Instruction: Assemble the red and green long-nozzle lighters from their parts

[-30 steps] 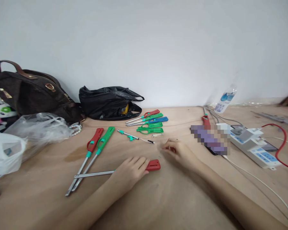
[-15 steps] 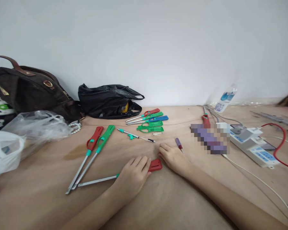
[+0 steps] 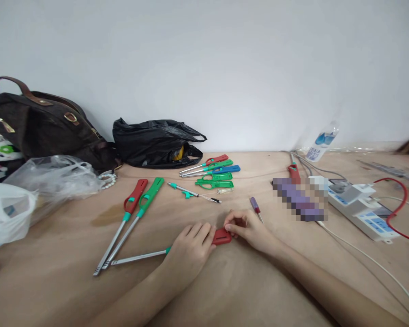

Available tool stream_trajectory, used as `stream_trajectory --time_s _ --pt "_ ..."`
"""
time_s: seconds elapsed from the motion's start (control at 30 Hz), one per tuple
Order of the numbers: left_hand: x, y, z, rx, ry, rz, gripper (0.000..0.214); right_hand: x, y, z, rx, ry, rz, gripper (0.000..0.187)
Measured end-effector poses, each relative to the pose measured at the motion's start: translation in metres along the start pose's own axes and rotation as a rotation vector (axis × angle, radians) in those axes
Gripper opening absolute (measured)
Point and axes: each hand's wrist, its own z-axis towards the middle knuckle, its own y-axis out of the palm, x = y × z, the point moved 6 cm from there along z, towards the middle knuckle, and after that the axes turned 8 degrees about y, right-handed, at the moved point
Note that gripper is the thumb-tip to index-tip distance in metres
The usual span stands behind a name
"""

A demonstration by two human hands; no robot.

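My left hand [image 3: 190, 247] lies over a red-handled long-nosed lighter [image 3: 222, 236], fingers curled on its handle; the metal tube [image 3: 136, 257] sticks out to the left. My right hand [image 3: 247, 227] pinches the red handle's far end with bent fingers. A small purple screwdriver [image 3: 256, 206] lies on the table just beyond my right hand. A dismantled lighter tube with teal parts [image 3: 192, 193] lies further back.
A red and a green lighter [image 3: 136, 206] lie crossed at left. Several more lighters [image 3: 214, 172] sit near a black plastic bag [image 3: 157, 143]. A brown handbag [image 3: 41, 125] and plastic bags [image 3: 51, 181] stand left; a power strip [image 3: 361, 206], cables and a bottle [image 3: 322, 143] at right.
My right hand set the purple screwdriver down, drew back to the red handle and now pinches its end. The left hand stayed on the lighter.
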Motion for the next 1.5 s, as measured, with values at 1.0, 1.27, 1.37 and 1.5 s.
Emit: stream_trajectory --time_s 1.0,1.27,1.37,1.5 --pt "-0.0036 0.0034 -0.0014 -0.039 -0.039 -0.069 0.024 -0.0007 -0.0030 0.0000 -0.025 -0.054 -0.123 0.011" --pt "-0.0028 0.0009 0.0000 -0.008 -0.024 -0.032 0.022 -0.0013 -0.0027 0.0003 -0.038 -0.034 -0.133 0.012" --pt "-0.0024 0.0007 -0.0002 -0.011 -0.021 -0.039 0.021 -0.0024 -0.0031 -0.0002 -0.028 -0.028 -0.135 0.011" --pt "-0.0018 0.0015 -0.0007 -0.024 -0.023 -0.036 0.021 -0.0012 -0.0028 -0.0004 -0.017 -0.004 -0.125 0.010"
